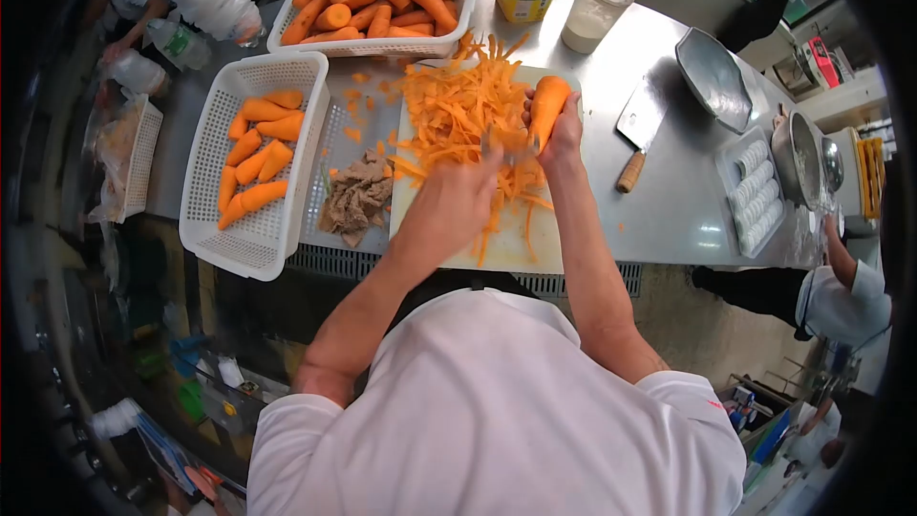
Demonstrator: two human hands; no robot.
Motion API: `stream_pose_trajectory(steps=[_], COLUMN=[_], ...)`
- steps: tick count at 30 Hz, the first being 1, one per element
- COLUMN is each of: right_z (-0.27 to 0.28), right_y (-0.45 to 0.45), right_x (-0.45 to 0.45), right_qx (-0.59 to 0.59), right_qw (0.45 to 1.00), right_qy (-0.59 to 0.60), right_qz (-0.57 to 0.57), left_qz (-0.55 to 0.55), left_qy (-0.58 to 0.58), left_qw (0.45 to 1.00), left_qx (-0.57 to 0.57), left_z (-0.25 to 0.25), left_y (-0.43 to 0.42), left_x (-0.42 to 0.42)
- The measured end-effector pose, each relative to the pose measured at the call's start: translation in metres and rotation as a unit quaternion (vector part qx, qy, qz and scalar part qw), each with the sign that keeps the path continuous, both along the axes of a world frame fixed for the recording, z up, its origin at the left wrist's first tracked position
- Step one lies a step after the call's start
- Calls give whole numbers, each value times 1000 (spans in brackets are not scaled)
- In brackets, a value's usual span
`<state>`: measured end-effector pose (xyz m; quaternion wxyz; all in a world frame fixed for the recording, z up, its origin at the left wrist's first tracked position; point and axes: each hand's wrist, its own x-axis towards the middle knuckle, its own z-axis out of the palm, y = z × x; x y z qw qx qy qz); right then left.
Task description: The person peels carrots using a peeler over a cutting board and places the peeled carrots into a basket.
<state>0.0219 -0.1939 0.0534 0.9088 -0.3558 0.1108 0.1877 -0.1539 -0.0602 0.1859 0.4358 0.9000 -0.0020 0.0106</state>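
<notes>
R hand (564, 134) wrapped firmly round a carrot (547, 113), held tip toward wearer, over R side of the cutting bd (463, 252), nr the counter's (669, 220) near edge. L hand (451, 203) curled closed on a blurred tool (513, 141) at the carrot's lower end; exact finger positions n/c. Heap of shavings (454, 105) on bd, mostly L & far side. Brown cloth (358, 196) by bd's L edge; basket w/ peeled carrots (256, 155) further L; cleaver (642, 129) R of bd.
</notes>
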Motion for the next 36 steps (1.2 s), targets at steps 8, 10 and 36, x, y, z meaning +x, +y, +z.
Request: stream_pose_trajectory(steps=[8, 10, 36], right_z=[24, 6, -6], right_y=[17, 4, 9], right_x=[-9, 2, 14], right_qx=[30, -37, 52], right_qw=[999, 999, 998], right_qy=[6, -17, -12], right_qz=[17, -24, 13], left_qz=[87, 9, 39], left_qy=[-64, -2, -10], left_qw=[990, 1000, 999], left_qx=[88, 26, 10], left_z=[-35, -21, -32], left_y=[-21, -12, -12], left_x=[27, -7, -3])
